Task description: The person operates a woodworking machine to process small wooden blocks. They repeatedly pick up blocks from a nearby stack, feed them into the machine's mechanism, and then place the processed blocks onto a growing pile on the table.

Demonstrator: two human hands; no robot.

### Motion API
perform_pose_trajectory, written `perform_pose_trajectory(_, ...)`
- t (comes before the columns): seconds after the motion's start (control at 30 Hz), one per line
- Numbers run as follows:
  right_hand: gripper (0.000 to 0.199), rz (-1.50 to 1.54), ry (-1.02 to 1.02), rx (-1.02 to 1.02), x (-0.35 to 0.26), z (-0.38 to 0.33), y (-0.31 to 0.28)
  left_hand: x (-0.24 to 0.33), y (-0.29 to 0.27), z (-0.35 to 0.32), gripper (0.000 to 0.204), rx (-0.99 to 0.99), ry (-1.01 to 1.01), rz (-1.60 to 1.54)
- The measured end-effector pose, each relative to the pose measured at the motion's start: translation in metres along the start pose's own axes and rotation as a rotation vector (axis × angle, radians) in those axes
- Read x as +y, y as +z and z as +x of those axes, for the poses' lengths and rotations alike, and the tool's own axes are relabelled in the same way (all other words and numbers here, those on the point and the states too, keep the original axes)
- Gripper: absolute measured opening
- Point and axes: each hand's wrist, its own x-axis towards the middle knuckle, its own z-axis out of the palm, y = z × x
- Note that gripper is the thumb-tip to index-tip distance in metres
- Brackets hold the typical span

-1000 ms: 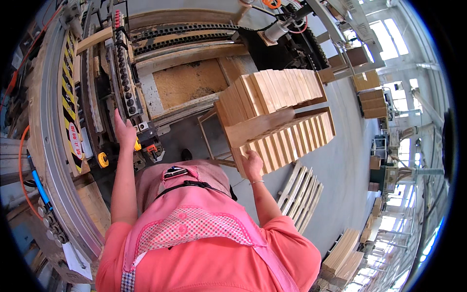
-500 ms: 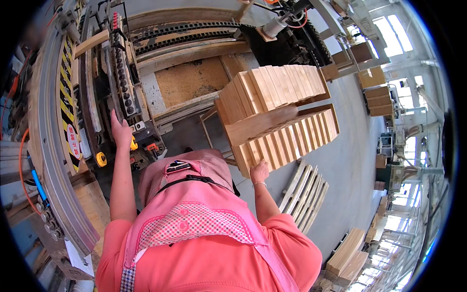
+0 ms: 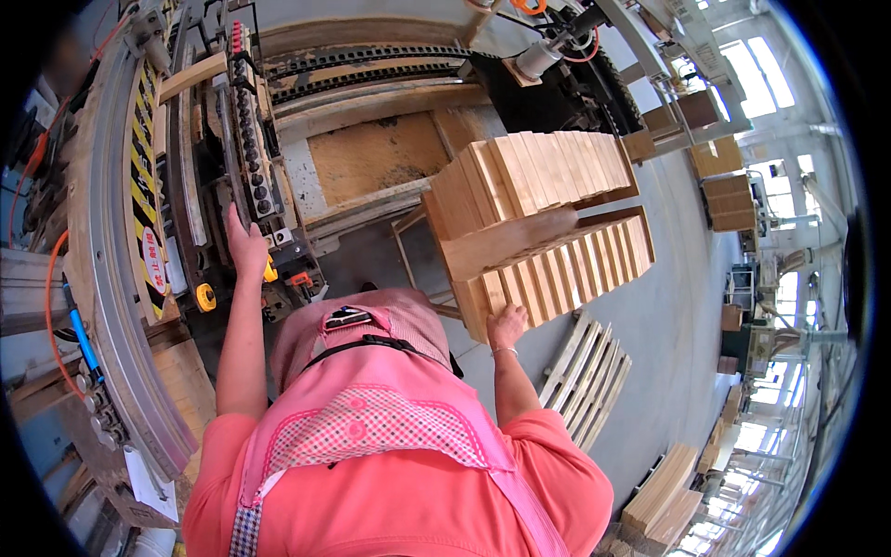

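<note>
Along the end of the machine's black roller rail [image 3: 252, 158], my left hand [image 3: 247, 249] reaches out with its fingers extended, holding nothing that I can see. A yellow round knob [image 3: 206, 297] sits close below it. My right hand [image 3: 507, 325] is at the near end of a row of light wooden boards [image 3: 566, 278], its fingers bent over the edge of an end board. Behind that row stands a second, taller row of boards [image 3: 548, 172]. Both rows rest on a wooden stand [image 3: 413, 221].
A yellow-black striped guard [image 3: 144, 200] runs along the machine at my left, beside a curved metal rail [image 3: 116, 269]. A slatted pallet [image 3: 587, 381] lies on the floor to my right. More stacked boards [image 3: 661, 497] lie farther right. A pneumatic cylinder [image 3: 536, 63] hangs at the far side.
The whole scene has shifted slightly to the right in the view. Both hands stay at nearly the same spots, the left by the rail and the right on the end board.
</note>
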Motion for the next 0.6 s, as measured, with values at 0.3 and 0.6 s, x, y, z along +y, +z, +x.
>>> perform_pose_trajectory(0.3,0.046,0.289,-0.495,0.179,-0.072,0.018,-0.066,-0.006,0.004,0.0,0.059,0.02,0.018,-0.019)
perform_pose_trajectory(0.6,0.043,0.452,-1.255,0.158,-0.33,0.123,-0.152,0.019,-0.007,-0.014,0.056,0.168,0.235,0.006)
